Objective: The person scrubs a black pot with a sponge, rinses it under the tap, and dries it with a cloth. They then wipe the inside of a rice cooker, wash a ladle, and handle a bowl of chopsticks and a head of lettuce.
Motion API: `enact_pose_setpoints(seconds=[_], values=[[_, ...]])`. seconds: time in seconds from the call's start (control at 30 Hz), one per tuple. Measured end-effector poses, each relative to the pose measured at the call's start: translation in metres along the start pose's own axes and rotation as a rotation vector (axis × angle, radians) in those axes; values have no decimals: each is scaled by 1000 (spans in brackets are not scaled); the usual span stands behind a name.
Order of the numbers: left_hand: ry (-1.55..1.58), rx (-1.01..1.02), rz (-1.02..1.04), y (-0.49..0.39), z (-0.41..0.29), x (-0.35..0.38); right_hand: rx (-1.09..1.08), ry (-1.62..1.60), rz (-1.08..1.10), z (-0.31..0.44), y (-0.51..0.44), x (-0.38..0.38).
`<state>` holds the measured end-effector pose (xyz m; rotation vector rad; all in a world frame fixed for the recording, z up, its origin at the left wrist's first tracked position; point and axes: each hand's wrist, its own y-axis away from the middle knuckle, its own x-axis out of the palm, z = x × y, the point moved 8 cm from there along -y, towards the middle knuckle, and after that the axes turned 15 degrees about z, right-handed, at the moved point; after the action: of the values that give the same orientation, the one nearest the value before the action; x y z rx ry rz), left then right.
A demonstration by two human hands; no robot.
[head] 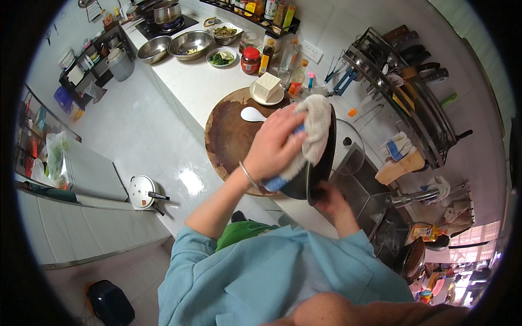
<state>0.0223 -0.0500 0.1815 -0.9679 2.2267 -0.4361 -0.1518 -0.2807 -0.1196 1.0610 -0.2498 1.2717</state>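
A dark pan (299,188) is tilted up on its side over the right part of a round wooden chopping board (232,134). My left hand (271,148), with a bangle at the wrist, holds a white and blue cloth (316,126) against the pan. At the pan's lower edge is my right hand (332,199), blurred and partly hidden, gripping the edge. A white spoon (252,114) lies on the board near my left hand. Behind it, a block of tofu (267,86) sits on a small white plate (272,100).
Glass bottles (288,57) and a red-lidded jar (250,61) stand behind the board. Metal bowls (191,44) and a plate of greens (221,58) are farther left, near a lit gas hob (169,26). Rightward are a glass lid (351,153), a sink (367,195) and a knife rack (403,106).
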Motion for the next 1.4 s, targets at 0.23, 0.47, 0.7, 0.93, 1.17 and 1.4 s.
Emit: enact_pose_setpoints(seconds=[0.23, 0.47, 0.7, 0.93, 1.17, 1.4], values=[[1337, -388, -81, 4, 123, 62, -80, -88, -121, 14, 9, 26], [1023, -353, -175, 87, 86, 157, -212, -184, -242, 53, 5, 42], [763, -16, 66, -4, 71, 20, -35, 284, 4, 6, 17, -43], [1780, -121, 296, 36, 110, 129, 15, -12, 77, 0, 5, -33], [1773, -671, -159, 85, 95, 140, -200, 109, -221, 54, 28, 64], [1433, -538, 27, 49, 122, 68, -76, 424, -145, 44, 41, 79]])
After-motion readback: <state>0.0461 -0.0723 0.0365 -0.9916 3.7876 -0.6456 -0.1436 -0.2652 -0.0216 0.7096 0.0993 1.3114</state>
